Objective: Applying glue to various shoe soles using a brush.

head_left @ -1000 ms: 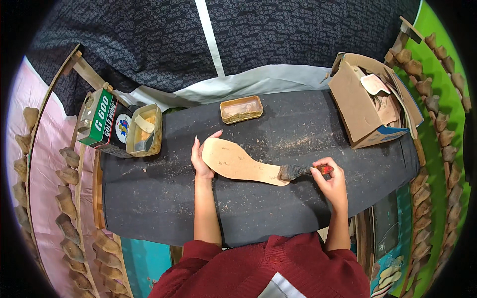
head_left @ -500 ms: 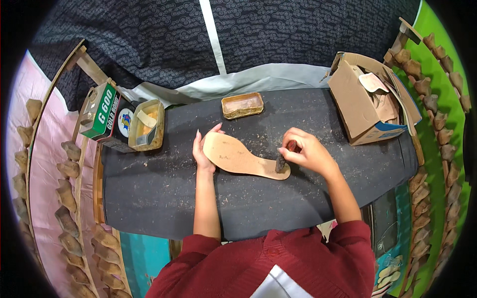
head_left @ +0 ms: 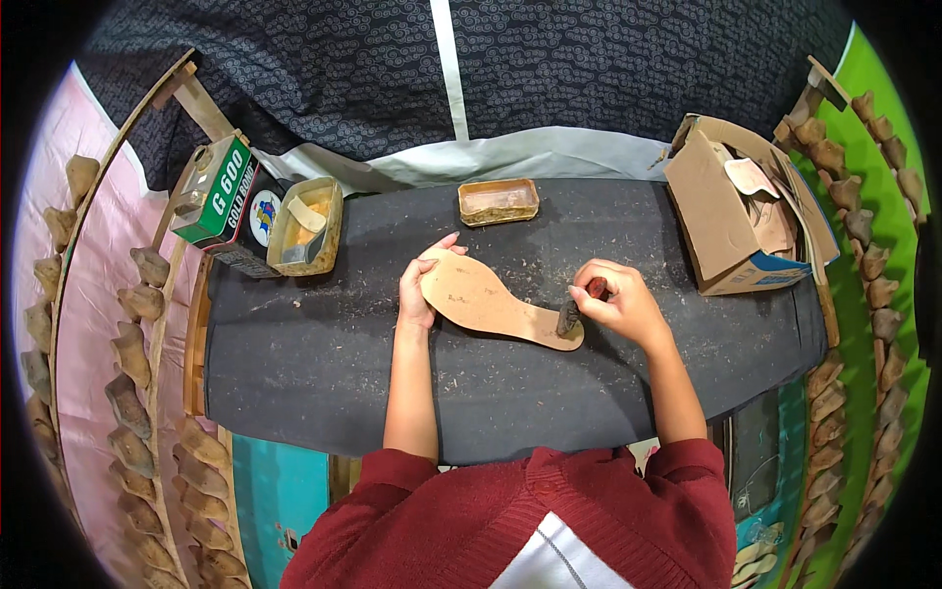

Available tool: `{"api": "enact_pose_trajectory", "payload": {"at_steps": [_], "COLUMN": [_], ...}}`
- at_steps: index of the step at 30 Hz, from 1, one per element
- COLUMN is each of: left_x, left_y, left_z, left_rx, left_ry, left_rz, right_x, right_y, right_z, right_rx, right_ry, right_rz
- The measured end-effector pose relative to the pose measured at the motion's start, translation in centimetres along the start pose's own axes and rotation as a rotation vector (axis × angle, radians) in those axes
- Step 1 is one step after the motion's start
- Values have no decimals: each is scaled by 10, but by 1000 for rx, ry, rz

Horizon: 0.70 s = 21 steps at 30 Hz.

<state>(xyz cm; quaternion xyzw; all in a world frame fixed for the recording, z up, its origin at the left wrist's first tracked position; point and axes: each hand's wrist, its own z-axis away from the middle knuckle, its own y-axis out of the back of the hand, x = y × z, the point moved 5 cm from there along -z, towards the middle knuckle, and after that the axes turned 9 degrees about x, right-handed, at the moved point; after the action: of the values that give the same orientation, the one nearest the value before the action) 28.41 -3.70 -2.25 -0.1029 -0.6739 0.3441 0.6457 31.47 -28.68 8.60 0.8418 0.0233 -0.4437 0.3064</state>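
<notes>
A tan shoe insole (head_left: 491, 301) is held slightly tilted above the dark table, its wide toe end to the left and narrow heel end to the right. My left hand (head_left: 419, 294) is closed around the rounded toe end, with some fingers hidden behind it. Pinched in my right hand (head_left: 628, 309) is a small brush (head_left: 568, 317) with a reddish-brown handle end and a dark, crusted head. The brush head touches the upper face of the insole near the heel. Small dark marks show on the insole's middle and toe area.
Scraps litter the dark table cloth (head_left: 324, 373). At the back stands a shallow rectangular tray (head_left: 498, 203). On the left are a green-and-black can (head_left: 218, 211) and a yellowish tub (head_left: 329, 240); at right, a cardboard box (head_left: 706, 211) of cut pieces. Racks of shoe lasts (head_left: 128, 402) flank both sides.
The whole view has shifted a little, moving the table things rightward. My left fingers now curl more over the toe edge. The brush stays at the heel end of the insole.
</notes>
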Motion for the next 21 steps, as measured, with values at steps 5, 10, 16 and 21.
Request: {"api": "enact_pose_trajectory", "payload": {"at_steps": [5, 10, 16, 21], "left_x": [7, 10, 7, 3], "left_y": [5, 2, 3, 5], "left_z": [-1, -1, 0, -3], "left_rx": [6, -29, -44, -45], "left_ry": [-101, -177, -269, -247], "left_rz": [-206, -310, -215, -216], "right_x": [0, 6, 33, 53], "right_y": [-2, -19, -29, 3], "right_z": [-1, 2, 25, 49], "right_rx": [13, 161, 215, 234], "right_ry": [8, -59, -140, -148], "right_rz": [-44, -401, -594, -485]}}
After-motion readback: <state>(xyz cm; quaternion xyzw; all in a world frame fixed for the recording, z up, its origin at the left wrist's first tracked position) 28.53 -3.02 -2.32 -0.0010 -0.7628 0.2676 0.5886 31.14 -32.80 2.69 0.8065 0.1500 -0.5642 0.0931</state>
